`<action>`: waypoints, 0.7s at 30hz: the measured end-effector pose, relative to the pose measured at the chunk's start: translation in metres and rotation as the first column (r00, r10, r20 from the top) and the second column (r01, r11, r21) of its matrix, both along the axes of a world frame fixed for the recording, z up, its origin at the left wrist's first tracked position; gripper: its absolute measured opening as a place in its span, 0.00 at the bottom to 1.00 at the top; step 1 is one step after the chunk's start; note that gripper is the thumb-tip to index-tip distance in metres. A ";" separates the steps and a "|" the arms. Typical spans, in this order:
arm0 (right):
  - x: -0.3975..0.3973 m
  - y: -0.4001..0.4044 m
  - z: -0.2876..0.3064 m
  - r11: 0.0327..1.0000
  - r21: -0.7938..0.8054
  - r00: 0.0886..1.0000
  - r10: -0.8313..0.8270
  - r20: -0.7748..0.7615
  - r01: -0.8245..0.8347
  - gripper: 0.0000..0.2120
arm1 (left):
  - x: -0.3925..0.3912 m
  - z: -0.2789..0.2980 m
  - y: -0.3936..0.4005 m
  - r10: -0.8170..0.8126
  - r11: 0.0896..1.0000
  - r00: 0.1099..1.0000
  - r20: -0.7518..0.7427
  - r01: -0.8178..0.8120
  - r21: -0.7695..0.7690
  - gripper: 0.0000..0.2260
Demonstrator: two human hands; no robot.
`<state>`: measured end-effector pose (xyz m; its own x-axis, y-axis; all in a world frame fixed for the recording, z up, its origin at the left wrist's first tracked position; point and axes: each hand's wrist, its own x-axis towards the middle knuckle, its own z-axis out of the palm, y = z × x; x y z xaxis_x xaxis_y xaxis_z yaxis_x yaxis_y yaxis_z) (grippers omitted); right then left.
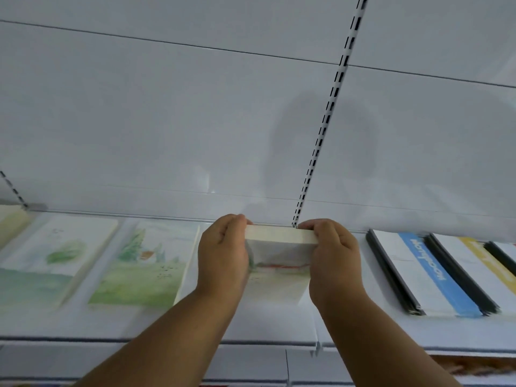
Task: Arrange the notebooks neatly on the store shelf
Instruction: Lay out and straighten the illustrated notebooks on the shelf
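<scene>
Both hands are on one stack: the left hand grips the left side of a small stack of pale watercolour notebooks, fingers curled over its far top corner, and the right hand grips the right side the same way, its fingertips over the far edge. Held between them, the stack sits on the white shelf, its far edge close to the back panel, just at the foot of the slotted upright rail. Whether it lies fully flat or is tipped a little toward the camera I cannot tell.

As a judgement, the work looks well along. To the left two more watercolour notebooks lie flat, cover up: a leaf-cover notebook and, just beside it, a green landscape notebook, with the corner of another at the far left edge. They are roughly in line, though the landscape one sits slightly askew. To the right a row of black-spined notebooks overlaps like fanned cards, a blue-striped notebook nearest and a yellow-striped notebook behind it. What seems left is squaring the held stack into the gap between the two groups and perhaps straightening its neighbours.

The shelf is white metal with a dark strip along its front lip; a lower shelf edge shows beneath, something brownish at its right end too blurred to name. The back panel is plain pale grey-white, with a soft shadow of the person across it
</scene>
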<state>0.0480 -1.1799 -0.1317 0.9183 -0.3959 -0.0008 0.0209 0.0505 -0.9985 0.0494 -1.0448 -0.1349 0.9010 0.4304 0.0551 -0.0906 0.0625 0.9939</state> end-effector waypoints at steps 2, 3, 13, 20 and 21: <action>-0.004 -0.003 -0.007 0.999 -0.004 0.998 0.042 0.054 -0.041 0.18 | 0.002 0.000 -0.001 0.030 0.999 0.999 0.015 -0.030 0.013 0.11; -0.005 -0.006 -0.013 0.996 -0.004 0.993 0.085 0.082 -0.085 0.20 | 0.003 0.000 -0.002 0.039 0.999 0.999 0.028 -0.040 0.014 0.12; -0.010 -0.030 -0.088 0.870 -0.295 0.878 0.451 0.159 -0.394 0.14 | -0.014 -0.092 0.018 -0.313 0.914 0.950 0.020 0.296 0.277 0.24; -0.002 -0.023 -0.095 0.904 -0.253 0.929 0.368 0.051 -0.344 0.09 | -0.002 -0.108 0.030 -0.302 0.787 0.894 -0.330 0.429 0.443 0.18; 0.002 -0.021 -0.091 0.913 -0.275 0.948 0.318 0.020 -0.301 0.07 | -0.002 -0.104 0.032 -0.303 0.768 0.885 -0.354 0.447 0.458 0.18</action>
